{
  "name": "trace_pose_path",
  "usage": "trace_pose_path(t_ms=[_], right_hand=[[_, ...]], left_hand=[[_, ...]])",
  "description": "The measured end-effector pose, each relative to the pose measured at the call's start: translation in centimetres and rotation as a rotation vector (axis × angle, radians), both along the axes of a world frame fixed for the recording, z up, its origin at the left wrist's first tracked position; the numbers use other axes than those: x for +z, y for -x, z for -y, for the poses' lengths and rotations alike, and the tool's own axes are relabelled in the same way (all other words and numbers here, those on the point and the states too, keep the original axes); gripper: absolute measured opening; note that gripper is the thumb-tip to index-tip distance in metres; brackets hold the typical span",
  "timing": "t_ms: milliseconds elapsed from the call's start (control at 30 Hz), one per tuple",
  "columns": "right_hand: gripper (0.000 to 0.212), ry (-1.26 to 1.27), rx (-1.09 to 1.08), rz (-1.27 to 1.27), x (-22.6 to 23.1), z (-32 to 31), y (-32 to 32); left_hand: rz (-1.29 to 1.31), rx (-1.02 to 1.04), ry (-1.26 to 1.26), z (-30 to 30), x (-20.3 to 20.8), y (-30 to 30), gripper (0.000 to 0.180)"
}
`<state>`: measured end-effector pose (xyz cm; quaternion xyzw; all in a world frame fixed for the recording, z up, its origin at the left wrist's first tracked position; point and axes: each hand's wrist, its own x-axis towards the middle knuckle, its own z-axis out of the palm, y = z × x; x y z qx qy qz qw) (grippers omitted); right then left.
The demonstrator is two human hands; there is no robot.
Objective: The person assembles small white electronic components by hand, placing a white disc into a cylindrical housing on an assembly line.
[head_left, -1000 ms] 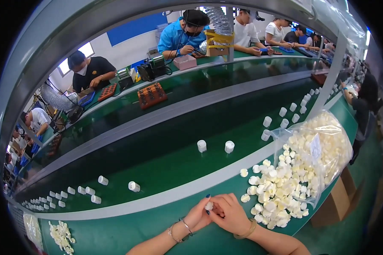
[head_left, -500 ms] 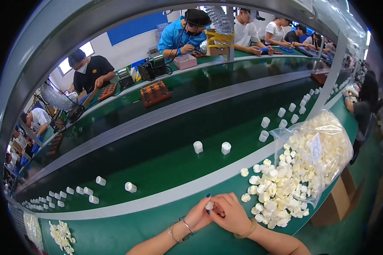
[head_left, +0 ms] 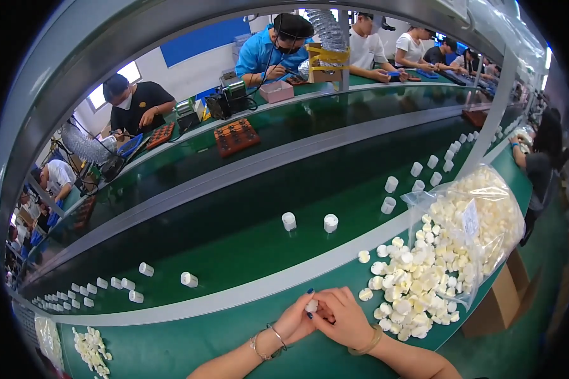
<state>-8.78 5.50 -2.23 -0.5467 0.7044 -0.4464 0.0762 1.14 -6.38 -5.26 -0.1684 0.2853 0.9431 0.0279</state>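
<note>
Close together over the green bench, my left hand [head_left: 293, 318] and my right hand [head_left: 347, 321] meet fingertip to fingertip. Both are closed on a small white plastic piece [head_left: 312, 306], mostly covered by the fingers, so its full shape is hidden. Just right of my right hand spreads a heap of cream-white round plastic caps [head_left: 406, 287]. Part of the caps lies inside a clear plastic bag [head_left: 487, 211]. Beyond my hands, two white cylinders [head_left: 289, 221] stand upright on the green conveyor belt [head_left: 253, 243].
A grey rail [head_left: 253, 292] divides the bench from the belt. More white cylinders [head_left: 189, 279] line the belt left and right. A smaller pile of pieces [head_left: 91, 350] lies far left. Red-brown trays [head_left: 236, 137] ride the far belt, where co-workers sit. A cardboard box [head_left: 496, 303] stands right, below the bench.
The white cylinders have shifted slightly left along the near belt. On the far belt, the red-brown tray has moved a little right. My hands hold nearly the same pose.
</note>
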Motion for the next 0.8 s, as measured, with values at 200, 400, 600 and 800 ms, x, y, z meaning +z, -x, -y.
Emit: trace_pose_path(t_ms=[200, 400, 600, 800], right_hand=[[0.036, 0.004, -0.002, -0.007, -0.1, -0.3, 0.3], [0.037, 0.001, 0.033, -0.023, 0.0, 0.2, 0.2], [0.037, -0.007, 0.034, -0.065, -0.1, -0.4, 0.7], [0.033, 0.060, -0.013, 0.167, -0.6, 0.0, 0.3]], left_hand=[[0.021, 0.031, -0.030, -0.2, 0.0, 0.4, 0.046], [0.016, 0.062, -0.028, -0.1, -0.6, -0.2, 0.046], [-0.155, 0.014, -0.129, -0.2, -3.7, 0.8, 0.050], [-0.089, 0.043, -0.117, -0.7, -1.0, 0.4, 0.048]])
